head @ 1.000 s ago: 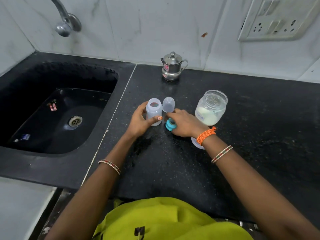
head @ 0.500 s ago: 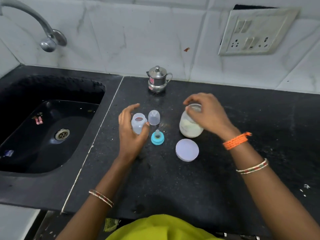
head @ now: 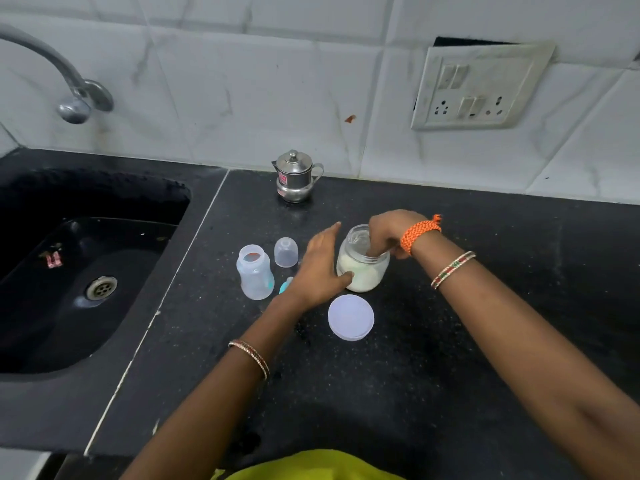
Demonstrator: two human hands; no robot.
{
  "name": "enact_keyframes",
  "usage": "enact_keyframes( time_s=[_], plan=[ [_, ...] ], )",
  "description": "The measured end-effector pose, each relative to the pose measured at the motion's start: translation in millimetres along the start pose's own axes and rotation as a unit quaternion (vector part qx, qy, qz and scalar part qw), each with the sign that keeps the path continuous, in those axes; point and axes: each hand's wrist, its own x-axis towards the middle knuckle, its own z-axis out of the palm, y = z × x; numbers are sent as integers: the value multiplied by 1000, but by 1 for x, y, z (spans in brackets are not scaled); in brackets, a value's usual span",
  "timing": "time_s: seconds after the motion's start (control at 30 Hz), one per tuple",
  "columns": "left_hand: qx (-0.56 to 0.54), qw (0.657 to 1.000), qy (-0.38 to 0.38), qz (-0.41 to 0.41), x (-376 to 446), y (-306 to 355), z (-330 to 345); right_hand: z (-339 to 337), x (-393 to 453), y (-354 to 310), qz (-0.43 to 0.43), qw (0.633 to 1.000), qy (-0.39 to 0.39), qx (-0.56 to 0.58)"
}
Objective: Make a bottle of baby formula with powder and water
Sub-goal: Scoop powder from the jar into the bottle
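Note:
An open, empty baby bottle [head: 254, 273] stands on the black counter [head: 415, 358], with its clear dome cap [head: 286, 251] just behind it. The teal nipple ring [head: 285, 285] shows only partly behind my left hand [head: 320, 268]. My left hand lies with straight fingers against the left side of the glass jar of white powder [head: 363, 271], its thumb touching the jar's front. My right hand [head: 389, 233] dips its curled fingers into the jar's open mouth. What they hold, if anything, is hidden. The jar's round white lid [head: 350, 317] lies flat in front of the jar.
A small steel lidded pot [head: 296, 176] stands by the tiled wall at the back. The black sink [head: 86, 271] with its drain is at the left, under a metal tap [head: 74, 98]. A switch and socket plate [head: 478, 86] is on the wall at right.
My left hand left the bottle and moved right to the jar's side. My right hand set down the teal nipple ring, went to the jar, and now has its fingers inside the mouth.

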Motion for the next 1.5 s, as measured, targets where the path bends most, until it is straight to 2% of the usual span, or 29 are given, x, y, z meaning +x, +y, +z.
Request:
enact_keyframes(
  time_s=[0.1,0.23,0.47,0.6,0.7,0.8,1.1,1.3,1.5],
  plan=[
    [23,1000,0,10,3,-3,0,0,3,-5,28,999,-14,-38],
    [29,1000,-2,6,4,-7,0,4,6,-6,38,997,4,-68],
    [1,1000,-21,17,2,-9,-1,5,9,-6,-5,1000,11,-18],
    [-9,1000,-16,6,-1,-10,-4,6,9,2,-46,991,117,55],
    [-33,999,-11,-1,-3,-11,-6,11,7,8,-44,973,219,66],
    [-49,999,-9,-2,-5,-12,-6,15,5,15,-45,962,259,66],
    [-51,999,-8,-1,-3,-14,-5,18,-2,19,-68,960,235,140],
    [-45,999,-6,-3,-3,-15,-3,27,0,15,-71,941,306,126],
    [-42,999,-3,1,-6,-14,-3,25,4,27,-72,921,304,234]
  ],
)
